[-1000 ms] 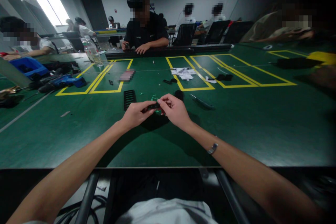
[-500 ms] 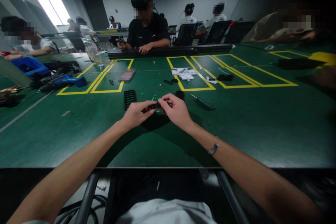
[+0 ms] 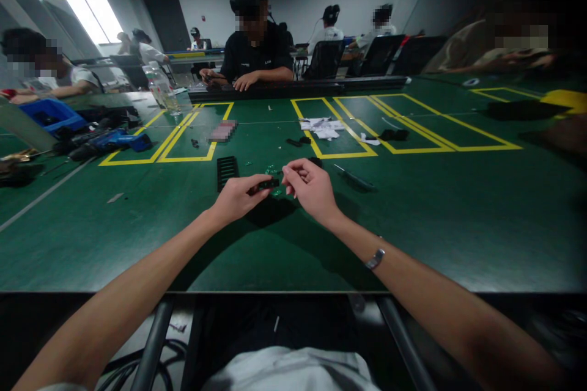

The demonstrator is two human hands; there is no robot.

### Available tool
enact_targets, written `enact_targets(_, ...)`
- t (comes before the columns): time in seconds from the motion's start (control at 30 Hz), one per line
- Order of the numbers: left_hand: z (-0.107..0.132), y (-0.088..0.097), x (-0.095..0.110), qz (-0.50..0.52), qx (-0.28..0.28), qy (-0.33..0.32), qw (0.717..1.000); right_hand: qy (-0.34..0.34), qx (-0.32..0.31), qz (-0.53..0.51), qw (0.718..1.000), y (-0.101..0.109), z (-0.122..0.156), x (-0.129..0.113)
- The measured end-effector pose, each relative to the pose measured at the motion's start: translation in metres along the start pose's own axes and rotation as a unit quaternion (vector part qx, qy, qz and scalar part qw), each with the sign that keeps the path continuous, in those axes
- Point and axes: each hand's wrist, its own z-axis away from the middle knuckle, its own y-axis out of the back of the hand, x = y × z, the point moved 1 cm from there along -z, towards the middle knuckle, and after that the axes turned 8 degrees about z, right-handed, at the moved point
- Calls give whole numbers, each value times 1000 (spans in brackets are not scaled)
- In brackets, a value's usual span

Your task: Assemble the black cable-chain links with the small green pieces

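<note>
My left hand (image 3: 238,197) pinches a small black part (image 3: 268,184) just above the green table (image 3: 458,220). My right hand (image 3: 310,186) hovers a finger's width to the right of that part, fingers curled in a pinch, and what they hold is too small to name. Small green bits (image 3: 270,170) lie on the mat just beyond the hands. A black slotted tray (image 3: 226,171) lies to the left of them. A dark flat tool (image 3: 353,178) rests to the right of my right hand.
A person in black sits opposite at a long black bar (image 3: 298,88). Yellow taped boxes (image 3: 413,122) mark the mat. White papers (image 3: 323,128), a pink block (image 3: 222,131), a blue drill (image 3: 114,142), a blue bin (image 3: 50,113) and water bottles (image 3: 160,91) lie farther off.
My right hand has drawn slightly right and away from the black part, which it touched before. The left hand has stayed in place with the part.
</note>
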Motion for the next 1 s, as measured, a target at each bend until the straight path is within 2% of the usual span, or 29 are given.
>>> enact_targets(0.6,-1,1,-2,-27,5,6,1000,-34,-64,-50,996,-5,3,-1)
enact_targets(1.0,-1,1,-4,-29,7,17,999,-45,-76,-71,994,-7,2,2)
